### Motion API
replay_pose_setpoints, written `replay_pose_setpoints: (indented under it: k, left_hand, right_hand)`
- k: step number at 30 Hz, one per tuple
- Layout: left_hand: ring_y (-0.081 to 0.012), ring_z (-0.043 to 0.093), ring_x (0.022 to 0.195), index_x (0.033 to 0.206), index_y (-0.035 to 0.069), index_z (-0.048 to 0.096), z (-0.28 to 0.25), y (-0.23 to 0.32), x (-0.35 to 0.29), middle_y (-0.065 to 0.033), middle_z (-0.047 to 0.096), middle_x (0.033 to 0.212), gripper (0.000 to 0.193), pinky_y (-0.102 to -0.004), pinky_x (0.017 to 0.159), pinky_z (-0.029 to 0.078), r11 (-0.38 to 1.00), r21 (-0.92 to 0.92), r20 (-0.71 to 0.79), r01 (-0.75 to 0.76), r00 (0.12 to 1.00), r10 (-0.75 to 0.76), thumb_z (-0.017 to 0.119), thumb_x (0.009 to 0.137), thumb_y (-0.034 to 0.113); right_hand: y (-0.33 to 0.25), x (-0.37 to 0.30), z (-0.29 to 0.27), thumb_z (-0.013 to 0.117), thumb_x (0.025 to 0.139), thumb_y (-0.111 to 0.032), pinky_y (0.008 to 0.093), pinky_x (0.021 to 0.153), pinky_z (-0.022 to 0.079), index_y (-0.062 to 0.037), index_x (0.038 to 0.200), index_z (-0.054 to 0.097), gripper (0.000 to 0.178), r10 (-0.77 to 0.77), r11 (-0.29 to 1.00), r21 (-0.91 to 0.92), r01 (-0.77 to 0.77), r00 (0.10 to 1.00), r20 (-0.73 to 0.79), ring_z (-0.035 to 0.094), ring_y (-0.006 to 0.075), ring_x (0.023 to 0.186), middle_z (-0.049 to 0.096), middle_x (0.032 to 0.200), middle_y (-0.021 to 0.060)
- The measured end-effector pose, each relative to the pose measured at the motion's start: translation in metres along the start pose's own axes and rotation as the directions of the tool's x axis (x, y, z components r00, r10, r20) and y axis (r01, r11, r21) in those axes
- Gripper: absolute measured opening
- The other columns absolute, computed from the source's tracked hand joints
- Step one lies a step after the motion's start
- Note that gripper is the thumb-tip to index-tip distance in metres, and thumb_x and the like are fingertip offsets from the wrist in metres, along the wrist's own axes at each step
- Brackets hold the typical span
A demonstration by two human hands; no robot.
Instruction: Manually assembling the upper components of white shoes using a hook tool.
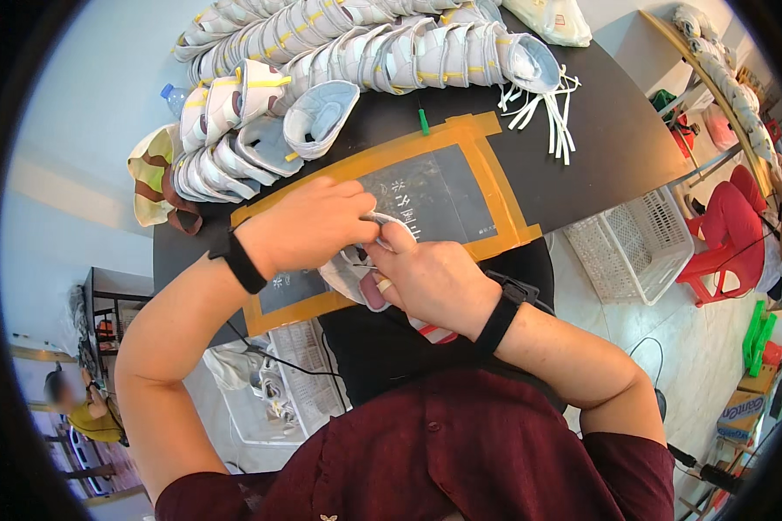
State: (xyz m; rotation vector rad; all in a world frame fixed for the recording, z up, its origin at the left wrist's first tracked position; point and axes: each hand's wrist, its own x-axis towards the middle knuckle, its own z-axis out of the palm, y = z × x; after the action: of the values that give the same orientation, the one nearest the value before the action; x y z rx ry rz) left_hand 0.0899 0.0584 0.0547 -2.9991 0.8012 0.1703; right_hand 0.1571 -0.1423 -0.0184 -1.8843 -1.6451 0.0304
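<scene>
In front of my body, both hands meet on a small light-grey padded fabric piece that looks like a shoe upper (344, 280). My left hand (313, 221) pinches its upper edge, fingers closed. My right hand (439, 278) is closed round its right side, thumb and fingertips at the rim. A pale band circles one right finger. A thin dark line, perhaps a needle or thread, shows between the hands; it is too small to tell. Below them lies a dark board or sheet (447, 195) bordered with brown tape (517, 208). Beyond stand long rows of nested grey shoe uppers (408, 56).
White laces (543, 113) hang from the end of one row. A green-handled tool (424, 122) lies on the black table (613, 139). White plastic crates (626, 243) stand right and below. A person on a red stool (712, 273) sits at right; another person (91, 417) is far left.
</scene>
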Motion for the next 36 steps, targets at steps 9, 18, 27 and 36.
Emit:
replay_pose_setpoints:
  k: [9,18,27,36]
  left_hand:
    - [-0.026,0.056,0.091,0.08,0.012,0.061,-0.009,0.004,-0.003,-0.0041,0.055,0.087,0.006,-0.0376,0.072,0.046,0.999,0.037,0.115,0.017,0.993,-0.021,0.062,0.074,0.012]
    - [-0.0277,0.057,0.086,0.085,0.01,0.056,-0.012,0.011,-0.009,-0.0066,0.053,0.09,0.015,-0.0397,0.071,0.048,0.996,0.067,0.092,0.061,0.994,-0.067,0.062,0.072,0.005]
    - [-0.0298,0.057,0.093,0.09,0.008,0.059,0.003,0.018,-0.015,-0.0083,0.058,0.102,0.019,-0.0402,0.076,0.049,0.993,0.021,-0.076,0.115,0.991,-0.113,0.062,0.071,0.004]
    - [-0.03,0.057,0.094,0.088,0.007,0.061,-0.006,0.01,-0.013,-0.0088,0.056,0.095,0.018,-0.0408,0.078,0.048,0.99,-0.022,0.067,0.137,0.989,-0.135,0.063,0.071,0.005]
  right_hand:
    - [0.0,-0.001,0.003,0.065,0.078,-0.021,0.0377,0.059,0.055,-0.0035,0.1,0.066,0.028,0.005,0.995,0.098,-0.006,1.0,0.002,0.065,0.0279,0.063,0.057,0.099,0.0113]
    - [0.001,0.0,0.0,0.066,0.078,-0.021,0.0359,0.059,0.055,-0.0035,0.102,0.066,0.03,-0.006,0.999,0.033,0.006,1.0,0.011,0.066,0.0266,0.064,0.057,0.099,0.0112]
    - [0.001,0.0,0.008,0.065,0.08,-0.022,0.0343,0.06,0.055,-0.0019,0.104,0.065,0.031,-0.021,0.999,0.025,0.021,1.0,0.005,0.066,0.0236,0.068,0.058,0.098,0.0119]
    - [-0.002,0.001,0.005,0.065,0.082,-0.025,0.0354,0.06,0.056,-0.0025,0.11,0.063,0.036,-0.003,1.0,-0.001,0.004,0.998,0.061,0.067,0.0258,0.069,0.058,0.102,0.0123]
